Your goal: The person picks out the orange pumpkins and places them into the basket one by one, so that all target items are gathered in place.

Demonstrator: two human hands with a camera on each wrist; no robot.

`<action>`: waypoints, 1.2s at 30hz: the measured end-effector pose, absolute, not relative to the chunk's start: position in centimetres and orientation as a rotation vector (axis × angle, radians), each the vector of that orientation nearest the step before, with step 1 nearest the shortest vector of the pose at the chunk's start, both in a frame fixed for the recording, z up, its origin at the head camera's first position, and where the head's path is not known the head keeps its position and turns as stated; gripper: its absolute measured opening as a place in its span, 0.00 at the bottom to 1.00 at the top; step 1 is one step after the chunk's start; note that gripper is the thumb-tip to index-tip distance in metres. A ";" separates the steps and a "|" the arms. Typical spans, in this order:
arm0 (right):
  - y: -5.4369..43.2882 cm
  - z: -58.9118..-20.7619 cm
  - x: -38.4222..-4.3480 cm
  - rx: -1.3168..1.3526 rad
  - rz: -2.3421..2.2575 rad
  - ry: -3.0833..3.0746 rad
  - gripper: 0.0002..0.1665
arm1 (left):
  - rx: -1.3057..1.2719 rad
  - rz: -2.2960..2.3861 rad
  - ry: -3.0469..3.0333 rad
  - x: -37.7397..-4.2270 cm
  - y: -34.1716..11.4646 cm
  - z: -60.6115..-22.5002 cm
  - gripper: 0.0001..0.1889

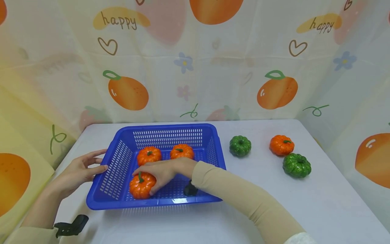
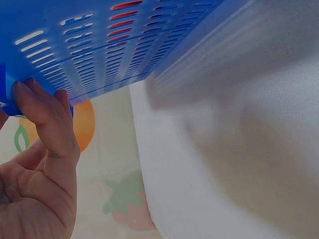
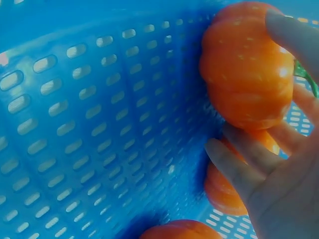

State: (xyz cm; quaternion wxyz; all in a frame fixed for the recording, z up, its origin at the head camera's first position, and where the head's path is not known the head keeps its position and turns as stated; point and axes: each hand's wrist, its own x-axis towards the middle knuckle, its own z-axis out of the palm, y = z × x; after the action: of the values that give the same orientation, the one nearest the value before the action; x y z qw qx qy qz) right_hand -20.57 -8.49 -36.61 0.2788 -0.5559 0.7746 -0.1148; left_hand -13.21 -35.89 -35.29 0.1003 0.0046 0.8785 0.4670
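Observation:
In the head view, a blue plastic basket (image 1: 166, 127) with slotted walls stands on the table. My left hand (image 1: 80, 171) holds its left rim; the left wrist view shows the fingers (image 2: 37, 102) bent against the rim. Inside the basket, my right hand (image 1: 166, 172) grips a small orange pumpkin (image 1: 140, 190) near the front left, thumb on one side and fingers on the other. Two more orange pumpkins lie behind it, one at the back left (image 1: 148, 156) and one at the back middle (image 1: 182, 151). The right wrist view shows the gripped pumpkin (image 3: 244, 69) close to the slotted wall.
Right of the basket lie a green pumpkin (image 1: 240, 146), an orange pumpkin (image 1: 281, 145) and another green pumpkin (image 1: 297, 165). They rest on the white table (image 1: 259, 189). A fruit-printed curtain (image 1: 219, 57) hangs behind the table and along its sides.

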 end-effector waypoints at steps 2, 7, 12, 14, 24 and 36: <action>-8.4 -36.5 -20.6 -1.494 -0.307 2.088 0.44 | 0.012 1.386 2.594 -13.2 -35.9 -35.3 0.38; -8.2 -36.2 -20.6 -1.497 -0.303 2.113 0.44 | 0.011 1.388 2.595 -13.2 -35.9 -35.2 0.38; -7.9 -35.5 -20.8 -1.510 -0.320 2.116 0.44 | 0.011 1.391 2.597 -13.1 -35.8 -35.1 0.38; -7.8 -35.2 -20.8 -1.524 -0.323 2.116 0.44 | 0.013 1.397 2.594 -13.1 -35.8 -35.1 0.38; -6.9 -33.8 -21.1 -1.623 -0.337 2.160 0.35 | 0.010 1.401 2.593 -13.1 -35.8 -35.2 0.38; -5.7 -32.0 -21.2 -1.630 -0.444 2.227 0.30 | 0.020 1.407 2.585 -13.2 -35.9 -35.3 0.37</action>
State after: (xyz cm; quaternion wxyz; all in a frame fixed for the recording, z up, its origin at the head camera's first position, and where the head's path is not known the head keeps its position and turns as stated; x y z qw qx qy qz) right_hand -21.18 -5.70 -31.99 0.1720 -0.5744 0.7848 -0.1565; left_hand -13.17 -35.88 -35.25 0.0992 0.0069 0.8740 0.4757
